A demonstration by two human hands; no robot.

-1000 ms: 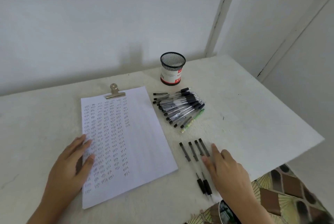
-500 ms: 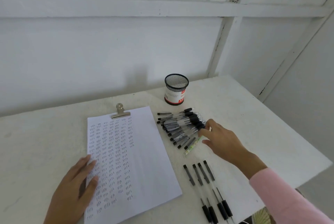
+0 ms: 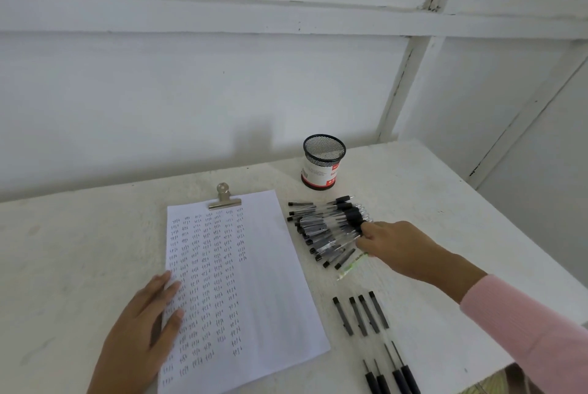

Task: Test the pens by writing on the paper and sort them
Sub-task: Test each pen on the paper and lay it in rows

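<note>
A white sheet of paper (image 3: 254, 266) covered in rows of small pen marks lies on the table under a metal clip (image 3: 224, 198). My left hand (image 3: 140, 336) rests flat on its left edge, fingers straight. To the right of the sheet lies a pile of several clear pens with black caps (image 3: 324, 228). My right hand (image 3: 397, 247) reaches into the pile's right side, where thumb and fingers pinch the end of one pen. A green pen (image 3: 353, 264) lies at the pile's near edge. Several more pens (image 3: 366, 314) lie side by side in a row nearer to me.
A black mesh pen cup (image 3: 323, 161) with a red and white label stands behind the pile. The white table (image 3: 79, 250) meets a white wall at the back, and its right edge (image 3: 525, 234) runs diagonally. A pink sleeve covers my right forearm.
My right hand left the near row of pens, moved away from me to the pile, and now pinches a pen there. The view tilted upward. My left hand stayed on the paper.
</note>
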